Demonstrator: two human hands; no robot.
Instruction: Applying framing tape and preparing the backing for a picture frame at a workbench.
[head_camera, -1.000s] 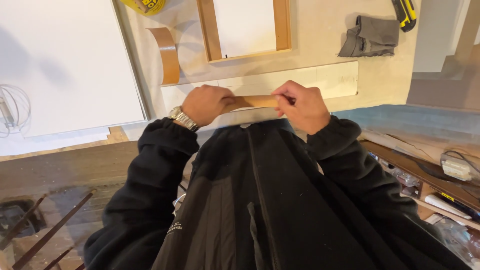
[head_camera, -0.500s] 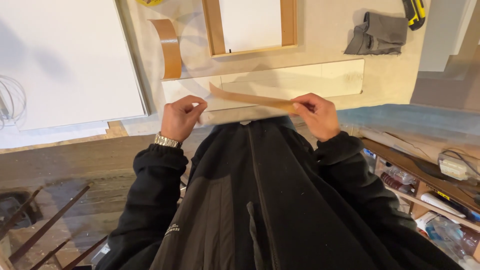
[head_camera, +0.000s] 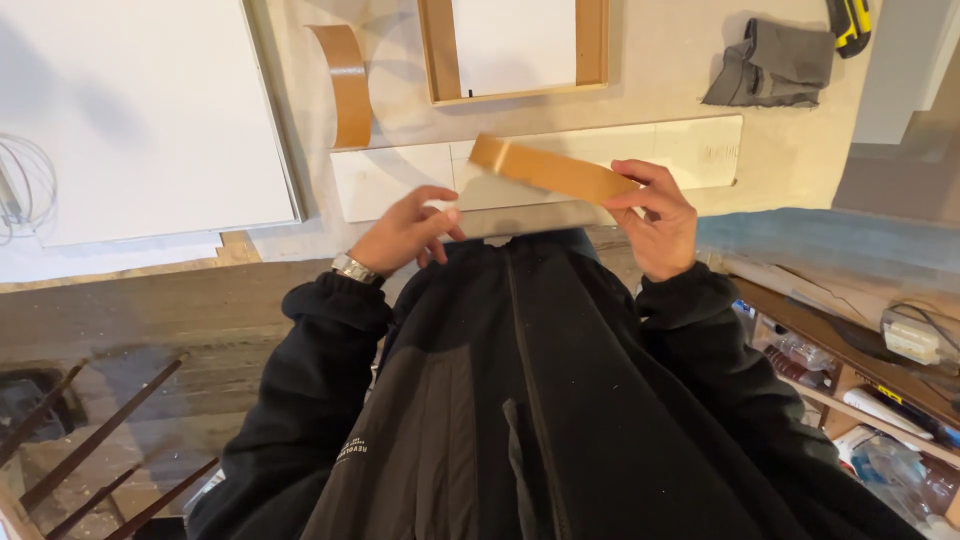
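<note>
My right hand (head_camera: 655, 215) pinches one end of a brown strip of tape or veneer (head_camera: 550, 170), which sticks out to the left above a long white board (head_camera: 400, 180) lying on the floor. My left hand (head_camera: 405, 230) hovers just left of the strip's free end with the fingers apart, holding nothing. It wears a metal wristwatch (head_camera: 352, 268). Both arms are in black sleeves, and my black jacket fills the lower view.
A second curved brown strip (head_camera: 345, 80) lies beyond the board. A wooden frame with a white panel (head_camera: 515, 45) sits at the top. A grey cloth (head_camera: 770, 65) and a yellow tool (head_camera: 850, 22) lie top right. A large white sheet (head_camera: 140, 110) lies left, shelves (head_camera: 860, 350) right.
Both hands first held the strip close together, then pulled apart. Now my left hand has let go and the right hand alone holds the strip, lifted a little higher.
</note>
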